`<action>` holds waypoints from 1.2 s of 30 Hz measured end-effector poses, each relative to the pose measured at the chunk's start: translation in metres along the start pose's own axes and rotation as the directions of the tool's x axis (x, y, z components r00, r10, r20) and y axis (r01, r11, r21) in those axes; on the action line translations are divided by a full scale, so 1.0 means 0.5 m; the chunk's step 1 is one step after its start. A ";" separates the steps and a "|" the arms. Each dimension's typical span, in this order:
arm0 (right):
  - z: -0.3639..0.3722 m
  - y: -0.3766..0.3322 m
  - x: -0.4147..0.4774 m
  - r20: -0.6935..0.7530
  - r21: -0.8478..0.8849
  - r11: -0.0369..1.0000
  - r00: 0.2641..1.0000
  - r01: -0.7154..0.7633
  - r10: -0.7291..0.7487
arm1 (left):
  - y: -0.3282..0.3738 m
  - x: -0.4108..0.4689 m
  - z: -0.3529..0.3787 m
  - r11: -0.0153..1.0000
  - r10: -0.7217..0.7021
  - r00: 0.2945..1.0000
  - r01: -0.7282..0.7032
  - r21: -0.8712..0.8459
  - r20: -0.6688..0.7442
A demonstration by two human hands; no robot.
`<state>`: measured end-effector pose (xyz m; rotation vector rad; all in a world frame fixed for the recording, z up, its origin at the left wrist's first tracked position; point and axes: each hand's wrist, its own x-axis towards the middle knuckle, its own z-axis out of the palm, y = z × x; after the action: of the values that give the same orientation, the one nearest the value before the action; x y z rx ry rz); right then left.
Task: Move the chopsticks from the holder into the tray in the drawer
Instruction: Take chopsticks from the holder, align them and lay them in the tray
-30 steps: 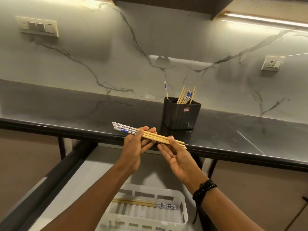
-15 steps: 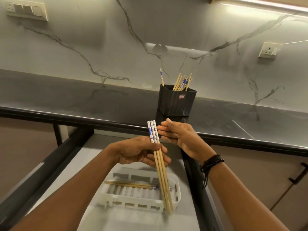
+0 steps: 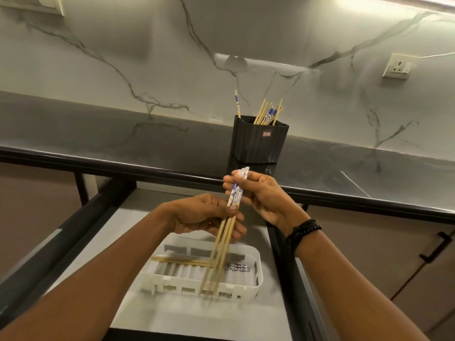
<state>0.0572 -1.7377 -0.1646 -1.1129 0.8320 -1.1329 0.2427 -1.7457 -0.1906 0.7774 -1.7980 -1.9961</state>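
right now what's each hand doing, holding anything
Left hand: closed around the bundle of chopsticks mid-shaft.
Right hand: fingers pinching the bundle's patterned top ends.

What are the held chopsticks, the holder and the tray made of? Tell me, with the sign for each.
Held chopsticks: likely bamboo or wood, with pale tan matte shafts and blue-and-white patterned tops, printed or wrapped.
Holder: probably plastic, black and ribbed, with a slight sheen and a small label.
Tray: looks like moulded white plastic, glossy, with a slotted base and cut-out walls.
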 end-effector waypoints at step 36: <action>0.012 0.019 -0.004 0.015 0.394 0.913 0.993 0.102 -0.117 | 0.015 0.020 -0.011 0.502 0.145 0.688 -0.670 -0.547 -0.711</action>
<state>0.0648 -1.7341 -0.1720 -0.8479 0.4844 -1.3008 0.2371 -1.7571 -0.1853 0.4656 -0.5211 -1.6443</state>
